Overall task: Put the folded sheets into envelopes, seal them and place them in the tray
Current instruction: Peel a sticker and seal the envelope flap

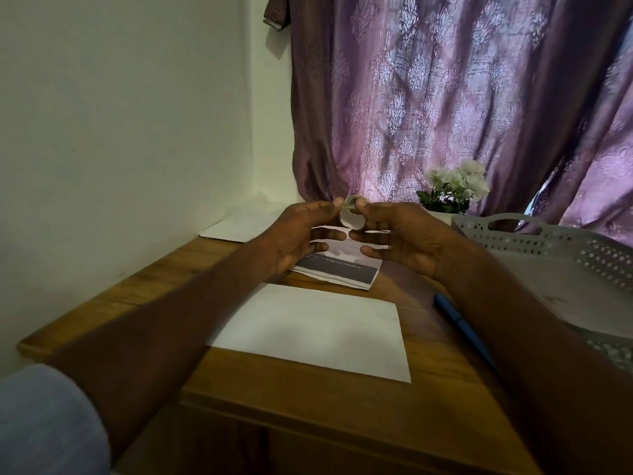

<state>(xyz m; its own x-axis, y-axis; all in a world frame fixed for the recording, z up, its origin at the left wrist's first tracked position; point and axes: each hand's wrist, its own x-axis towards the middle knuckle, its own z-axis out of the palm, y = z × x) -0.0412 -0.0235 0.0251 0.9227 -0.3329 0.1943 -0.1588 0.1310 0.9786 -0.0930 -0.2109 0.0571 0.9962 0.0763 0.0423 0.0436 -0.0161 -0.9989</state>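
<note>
Sealing step, by judgement. Small white tape roll [351, 219] pinched between left hand [301, 234] and right hand [407, 238], raised above folded printed sheets [337, 270]. White paper envelope [313, 332] flat on wooden table [308, 406]; perforated grey plastic tray [561, 248] at right. Next: free tape end, tear strip.

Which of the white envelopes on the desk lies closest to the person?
The white envelope lying flat between the forearms, at the desk's near edge. The other envelope sits far back in the corner by the wall.

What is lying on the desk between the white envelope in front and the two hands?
In the head view, a folded printed sheet lies between the white envelope and the hands, left and right, partly under them.
</note>
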